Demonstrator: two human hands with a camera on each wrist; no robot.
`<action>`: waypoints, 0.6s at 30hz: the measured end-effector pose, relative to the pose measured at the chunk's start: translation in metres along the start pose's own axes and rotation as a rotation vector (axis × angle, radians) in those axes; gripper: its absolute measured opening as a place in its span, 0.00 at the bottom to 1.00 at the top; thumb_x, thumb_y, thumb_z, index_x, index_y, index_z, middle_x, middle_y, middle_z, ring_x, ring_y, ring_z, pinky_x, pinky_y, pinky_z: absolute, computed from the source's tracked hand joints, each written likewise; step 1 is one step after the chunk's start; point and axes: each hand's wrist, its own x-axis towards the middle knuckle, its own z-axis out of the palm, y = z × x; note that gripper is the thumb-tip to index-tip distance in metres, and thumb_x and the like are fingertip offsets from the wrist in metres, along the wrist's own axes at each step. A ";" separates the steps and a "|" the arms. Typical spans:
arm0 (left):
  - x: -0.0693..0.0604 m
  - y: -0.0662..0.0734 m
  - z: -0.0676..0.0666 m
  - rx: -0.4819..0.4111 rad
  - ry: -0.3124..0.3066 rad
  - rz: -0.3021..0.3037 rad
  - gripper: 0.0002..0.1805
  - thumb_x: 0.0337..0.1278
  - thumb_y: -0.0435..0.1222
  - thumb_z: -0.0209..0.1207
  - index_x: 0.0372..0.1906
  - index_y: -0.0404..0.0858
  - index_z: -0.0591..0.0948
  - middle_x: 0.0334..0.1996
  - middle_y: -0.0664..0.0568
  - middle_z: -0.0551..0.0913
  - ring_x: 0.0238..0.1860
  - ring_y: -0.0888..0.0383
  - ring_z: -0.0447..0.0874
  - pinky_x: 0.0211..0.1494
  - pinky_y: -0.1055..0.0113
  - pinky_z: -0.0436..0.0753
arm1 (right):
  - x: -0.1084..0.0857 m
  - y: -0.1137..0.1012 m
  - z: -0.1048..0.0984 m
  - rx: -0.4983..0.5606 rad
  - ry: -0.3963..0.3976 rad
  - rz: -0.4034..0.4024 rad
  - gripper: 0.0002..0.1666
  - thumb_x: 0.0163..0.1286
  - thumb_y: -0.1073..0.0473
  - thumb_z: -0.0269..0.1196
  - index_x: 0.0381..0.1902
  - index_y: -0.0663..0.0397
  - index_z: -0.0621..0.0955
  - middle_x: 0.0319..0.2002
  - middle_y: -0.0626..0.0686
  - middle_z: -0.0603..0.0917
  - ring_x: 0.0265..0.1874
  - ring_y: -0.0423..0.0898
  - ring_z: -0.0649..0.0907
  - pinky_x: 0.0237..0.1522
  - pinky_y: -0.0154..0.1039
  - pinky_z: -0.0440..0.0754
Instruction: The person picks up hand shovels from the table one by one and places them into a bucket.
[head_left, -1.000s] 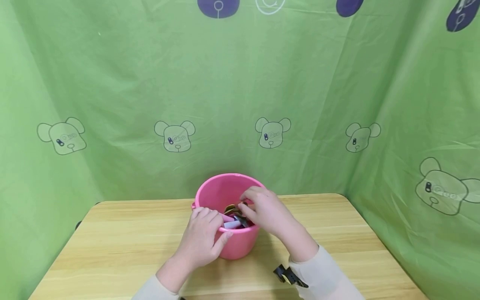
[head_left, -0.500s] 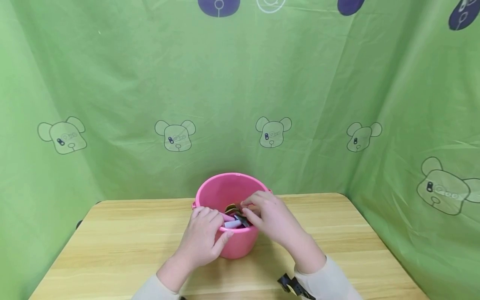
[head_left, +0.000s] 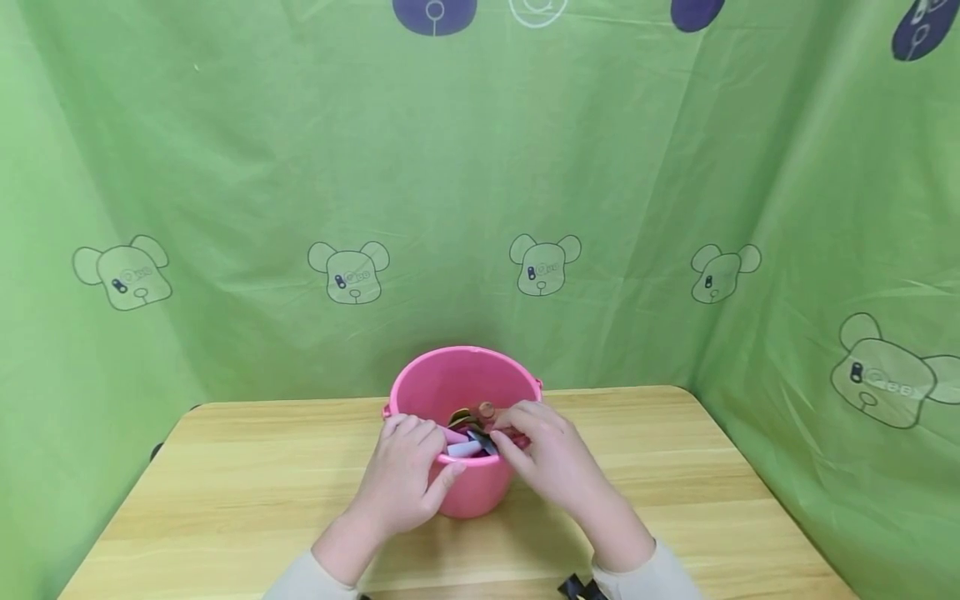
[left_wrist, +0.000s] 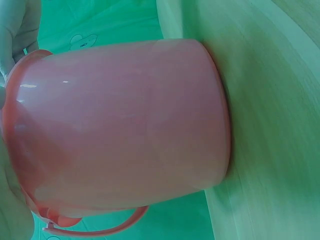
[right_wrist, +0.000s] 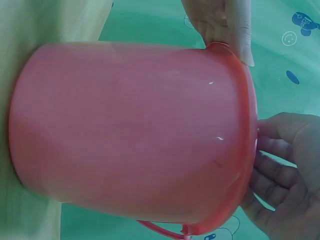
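A pink bucket (head_left: 476, 487) stands upright on the table. My left hand (head_left: 405, 475) grips its near-left rim, with the fingers over the edge and the thumb outside. My right hand (head_left: 551, 454) reaches over the right rim, its fingers bent loosely and spread in the right wrist view; the rim hides their tips there. Inside lie a pale flat piece (head_left: 463, 449), dark pieces with yellow edges (head_left: 461, 416), a small round brownish thing (head_left: 486, 409) and something reddish under the right fingers. Their kinds cannot be made out. I see nothing clearly held in the right hand.
The wooden table (head_left: 262, 475) has its back edge near a green cloth (head_left: 450, 167) printed with bear heads. More cloth hangs at both sides. The bucket's handle (left_wrist: 107, 231) hangs down its side. A black strap (head_left: 581, 587) shows by the right sleeve.
My right hand has shifted slightly right and toward me, so the small round brownish thing now shows in the bucket. The left hand and the bucket stay in place.
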 end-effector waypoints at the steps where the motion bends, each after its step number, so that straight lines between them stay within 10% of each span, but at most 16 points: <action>1: 0.000 0.000 0.000 -0.002 0.002 0.001 0.11 0.66 0.49 0.56 0.39 0.46 0.81 0.41 0.57 0.84 0.45 0.58 0.76 0.57 0.56 0.66 | -0.001 0.000 0.001 0.005 0.002 -0.008 0.06 0.63 0.61 0.71 0.35 0.46 0.84 0.35 0.40 0.83 0.36 0.37 0.78 0.38 0.36 0.81; 18: -0.001 0.001 0.001 0.031 0.006 -0.006 0.16 0.69 0.53 0.51 0.46 0.49 0.82 0.38 0.59 0.81 0.44 0.57 0.73 0.55 0.57 0.66 | -0.015 0.005 0.009 0.079 -0.098 -0.031 0.08 0.63 0.51 0.72 0.36 0.44 0.82 0.37 0.37 0.82 0.40 0.36 0.79 0.46 0.39 0.81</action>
